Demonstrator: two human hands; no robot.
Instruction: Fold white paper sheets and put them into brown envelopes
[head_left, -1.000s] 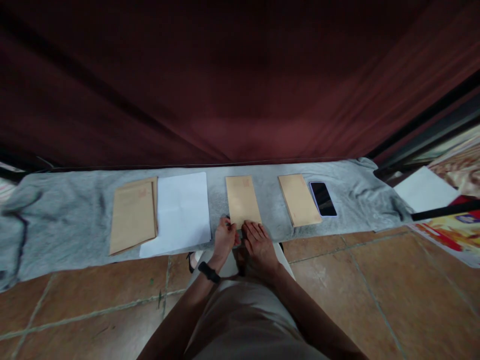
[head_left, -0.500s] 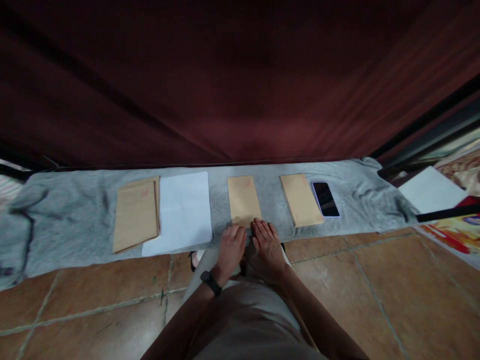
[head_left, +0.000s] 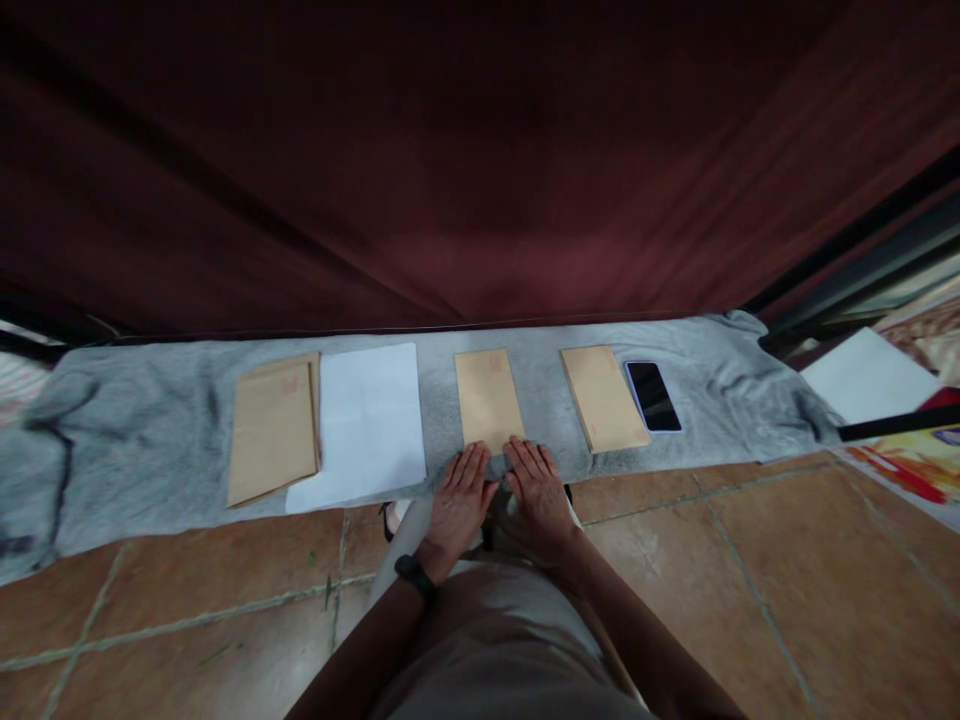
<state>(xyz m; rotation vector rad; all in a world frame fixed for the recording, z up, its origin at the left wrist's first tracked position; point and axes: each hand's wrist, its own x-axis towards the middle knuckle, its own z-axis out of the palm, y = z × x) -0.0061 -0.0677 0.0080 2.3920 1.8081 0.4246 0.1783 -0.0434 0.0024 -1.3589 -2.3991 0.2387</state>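
Observation:
One brown envelope lies flat on the grey cloth, its short near end toward me. My left hand lies flat with fingers stretched out, the tips at the envelope's near left corner. At its near right corner rests my right hand, fingers also extended and palm down. Neither hand holds anything. To the right is a stack of brown envelopes. On the left, a pile of larger brown envelopes overlaps sheets of white paper.
A phone with a dark screen lies right of the envelope stack. Behind the long cloth-covered surface hangs a dark red curtain. White paper and a colourful printed sheet are beyond a black bar at the right. The floor is brown tile.
My left hand has flattened, its fingers straightening out and reaching forward onto the envelope's near edge. My right hand has hardly moved. The envelope stays in place.

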